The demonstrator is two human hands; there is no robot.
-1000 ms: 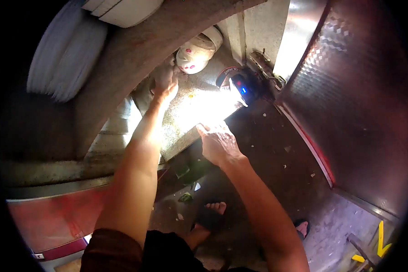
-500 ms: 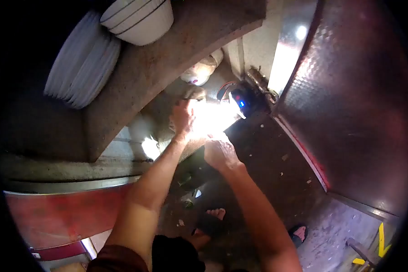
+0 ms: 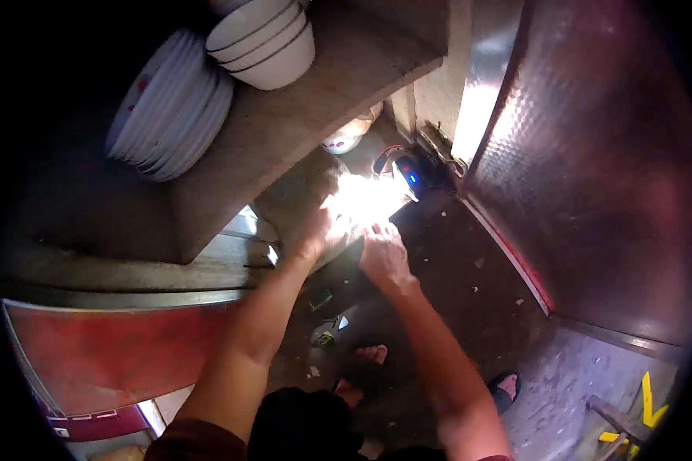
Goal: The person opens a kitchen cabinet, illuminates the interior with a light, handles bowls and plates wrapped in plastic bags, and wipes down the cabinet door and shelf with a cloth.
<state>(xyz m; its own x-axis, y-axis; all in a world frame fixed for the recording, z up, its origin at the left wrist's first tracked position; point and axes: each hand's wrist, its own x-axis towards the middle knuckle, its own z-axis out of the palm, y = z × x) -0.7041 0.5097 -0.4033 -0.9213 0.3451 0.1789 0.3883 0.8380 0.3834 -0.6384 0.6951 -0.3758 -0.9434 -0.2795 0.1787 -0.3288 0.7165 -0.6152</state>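
A lit lamp with a blue indicator [image 3: 411, 177] stands at the corner of a low shelf, and its glare washes out the area by my fingertips. My left hand [image 3: 329, 224] is in that glare, its fingers by something too bright to make out. Close beside it on the right, my right hand [image 3: 384, 252] has its fingers bent at the shelf's front edge; whatever they hold is lost in the glare. Behind the hands sits a white bowl with pink marks [image 3: 341, 144], partly hidden by the upper shelf.
On the upper shelf [image 3: 284, 131] are stacked plates [image 3: 173, 107] and stacked white bowls [image 3: 265, 46]. A patterned metal door [image 3: 584, 177] stands at the right, a red panel [image 3: 115, 357] at the lower left. Scraps lie on the floor [image 3: 454, 292] near my feet.
My left hand has moved right and down from deep beside the bowl to near my right hand. The view has shifted, showing more of the plates and stacked bowls.
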